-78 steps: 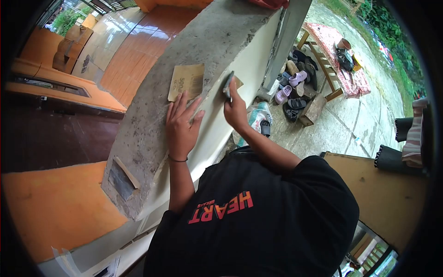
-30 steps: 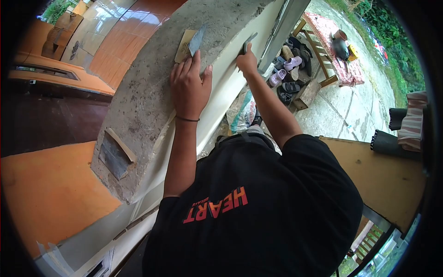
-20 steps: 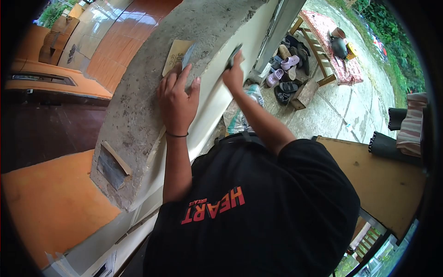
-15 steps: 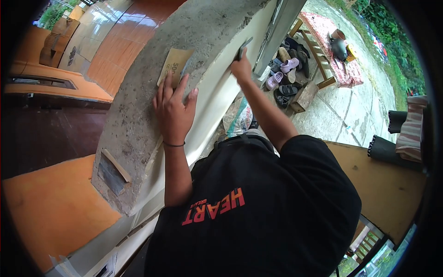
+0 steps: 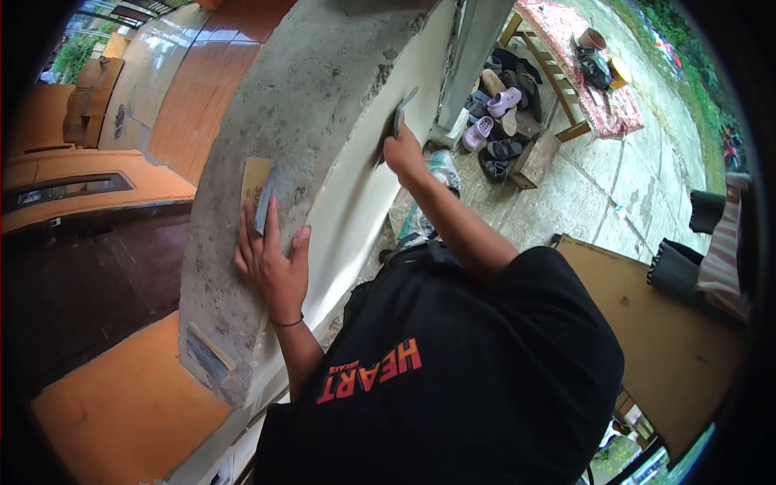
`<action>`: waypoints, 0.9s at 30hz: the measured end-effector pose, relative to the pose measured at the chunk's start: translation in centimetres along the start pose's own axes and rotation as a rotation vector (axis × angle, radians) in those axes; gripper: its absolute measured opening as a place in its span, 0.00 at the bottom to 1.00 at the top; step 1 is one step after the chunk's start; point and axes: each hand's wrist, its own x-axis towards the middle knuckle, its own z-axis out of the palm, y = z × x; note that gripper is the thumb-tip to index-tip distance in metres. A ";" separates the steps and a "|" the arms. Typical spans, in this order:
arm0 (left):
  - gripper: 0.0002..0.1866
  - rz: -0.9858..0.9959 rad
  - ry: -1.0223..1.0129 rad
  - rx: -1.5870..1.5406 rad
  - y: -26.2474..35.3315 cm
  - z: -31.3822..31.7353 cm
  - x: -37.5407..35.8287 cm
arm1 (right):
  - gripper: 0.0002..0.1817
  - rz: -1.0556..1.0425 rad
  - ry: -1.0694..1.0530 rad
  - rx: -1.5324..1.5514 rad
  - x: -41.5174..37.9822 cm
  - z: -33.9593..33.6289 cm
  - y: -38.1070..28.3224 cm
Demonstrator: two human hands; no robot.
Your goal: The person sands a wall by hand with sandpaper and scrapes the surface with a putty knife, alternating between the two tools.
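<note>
My left hand (image 5: 273,268) lies on the rough concrete top of a low wall (image 5: 279,105), fingers stretched forward. A folded piece of sandpaper (image 5: 255,179), brown with printing on one side and grey on the other, is caught between those fingers. Against the pale, smooth side face (image 5: 347,178) of the wall, my right hand (image 5: 403,155) grips a thin grey sheet (image 5: 408,100) that looks like sandpaper; its curled edge sticks up past the thumb. The fingers behind it are hidden. Another grey and brown piece (image 5: 210,356) rests at the near end of the concrete top.
Beyond the wall's right side are a heap of shoes (image 5: 505,101), a wooden block (image 5: 535,162) and a plastic sack (image 5: 440,174). Farther off stands a bench with a red patterned cover (image 5: 558,24), bearing pots. A brown board (image 5: 638,323) is to my right.
My left hand has slid along the concrete toward me with the sandpaper. The right hand has shifted back along the side face, still holding the grey sheet. The camera view has turned slightly.
</note>
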 end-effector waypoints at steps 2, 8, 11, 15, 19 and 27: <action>0.28 -0.041 0.009 0.061 0.7 0.3 1.1 | 0.36 -0.087 0.018 -0.054 2.3 -0.3 1.7; 0.21 -0.526 0.300 -0.286 2.4 0.1 1.8 | 0.30 0.139 0.033 -0.048 12.7 -3.5 5.2; 0.20 -0.510 0.393 -0.260 2.0 1.0 2.1 | 0.31 0.077 -0.046 0.142 10.5 -3.0 5.3; 0.19 -0.551 0.365 -0.159 1.9 1.2 2.4 | 0.22 -0.035 0.088 0.088 9.2 -2.2 6.1; 0.18 -0.592 0.349 -0.126 2.4 1.2 2.5 | 0.20 0.226 0.041 0.210 19.9 -4.4 13.3; 0.15 -0.534 0.541 -0.195 2.3 1.6 2.1 | 0.27 0.121 -0.109 0.016 3.5 -0.6 10.3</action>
